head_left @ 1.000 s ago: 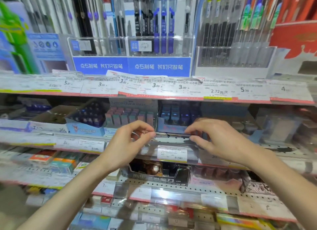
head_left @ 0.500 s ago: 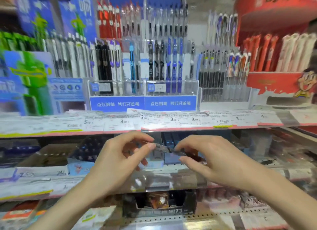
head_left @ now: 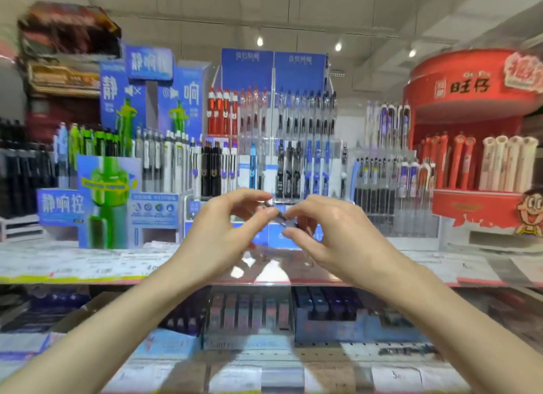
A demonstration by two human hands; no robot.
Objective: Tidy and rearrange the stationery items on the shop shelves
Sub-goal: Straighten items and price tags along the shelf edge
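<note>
The left hand [head_left: 217, 232] and the right hand [head_left: 332, 232] are raised side by side in front of the display, fingers curled inward, and a small dark slim stationery item [head_left: 277, 213] is pinched between them. One end is gripped by the left thumb and fingertips, the other by the right; its exact kind cannot be told through the blur. It is held in the air above the front edge of the upper white shelf [head_left: 73, 261], well clear of the stock behind.

That shelf is faced by a long glossy clear plastic price strip [head_left: 426, 267] with paper labels behind it. At the far right of the shelf a round red cardboard display stand [head_left: 470, 85] is seen, with red and cream pens upright in its tray. At the left a blue cardboard display with a green printed pen [head_left: 108, 199] is set. Between them, stepped clear acrylic pen racks [head_left: 293, 147] are filled with upright black, blue and red pens in close rows.

On the lower shelf, open cardboard boxes of small rectangular packs [head_left: 249, 311] are lined edge to edge, and a second price strip [head_left: 396, 376] runs beneath.

Open room is left around both hands, between the racks and the camera.
</note>
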